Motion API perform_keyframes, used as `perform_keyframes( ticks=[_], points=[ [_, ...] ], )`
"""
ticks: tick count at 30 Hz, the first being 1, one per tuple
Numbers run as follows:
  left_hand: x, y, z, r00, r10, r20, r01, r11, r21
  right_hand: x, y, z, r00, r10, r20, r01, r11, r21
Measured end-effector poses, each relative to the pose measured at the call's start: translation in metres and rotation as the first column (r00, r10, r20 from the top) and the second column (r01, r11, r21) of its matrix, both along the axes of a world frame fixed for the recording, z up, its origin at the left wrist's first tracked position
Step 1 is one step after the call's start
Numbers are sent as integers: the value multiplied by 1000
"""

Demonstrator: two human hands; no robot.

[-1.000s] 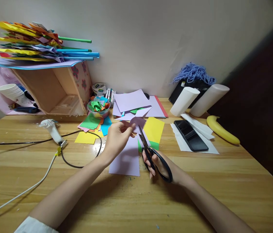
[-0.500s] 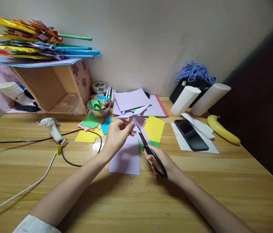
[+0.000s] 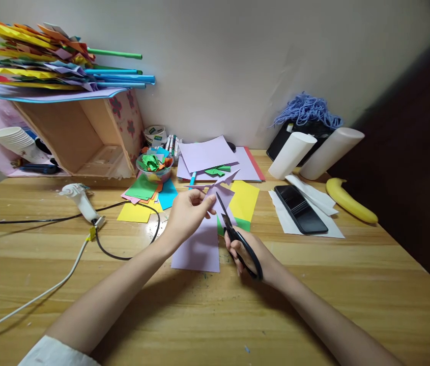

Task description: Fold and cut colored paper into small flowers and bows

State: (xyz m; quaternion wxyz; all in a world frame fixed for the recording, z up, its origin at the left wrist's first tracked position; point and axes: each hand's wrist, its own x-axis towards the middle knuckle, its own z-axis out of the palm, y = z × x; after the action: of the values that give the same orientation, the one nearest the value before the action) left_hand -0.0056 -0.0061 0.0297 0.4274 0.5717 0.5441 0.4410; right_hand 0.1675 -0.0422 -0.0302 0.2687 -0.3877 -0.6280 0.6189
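Between thumb and fingers, my left hand point(image 3: 190, 211) pinches a folded piece of purple paper point(image 3: 221, 195) with pointed, cut edges. My right hand point(image 3: 251, 251) has its fingers in the handles of black scissors point(image 3: 233, 231). The scissor blades are parted, their tips close to the purple paper, just right of my left thumb. Below my hands a purple sheet point(image 3: 195, 251) lies flat on the table. Yellow paper point(image 3: 245, 198) and a green strip point(image 3: 241, 224) lie behind the scissors. Part of the held paper is hidden by my left fingers.
A hot glue gun point(image 3: 81, 203) with its cables is on the left. Behind are a tub of paper scraps point(image 3: 154, 168), purple sheets point(image 3: 209, 155) and a box point(image 3: 81, 132) topped with paper flowers. A phone point(image 3: 301, 209), a banana point(image 3: 352, 201) and white rolls point(image 3: 291, 155) are right.
My left hand has turned the purple paper a little and shifted it slightly right. The scissors stay beside it, blades still parted. The view has tilted slightly.
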Motion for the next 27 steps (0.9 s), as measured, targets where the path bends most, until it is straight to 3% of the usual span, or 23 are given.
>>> perform_keyframes(
  ticks=[12,27],
  points=[
    [5,-4,1,997,-73,40,74,996,-42,-2,-4,-2,999,-49,1,49,997,60],
    [6,-5,2,995,-53,88,58,997,-56,-7,-2,-7,985,-175,-14,174,984,-34]
  ],
)
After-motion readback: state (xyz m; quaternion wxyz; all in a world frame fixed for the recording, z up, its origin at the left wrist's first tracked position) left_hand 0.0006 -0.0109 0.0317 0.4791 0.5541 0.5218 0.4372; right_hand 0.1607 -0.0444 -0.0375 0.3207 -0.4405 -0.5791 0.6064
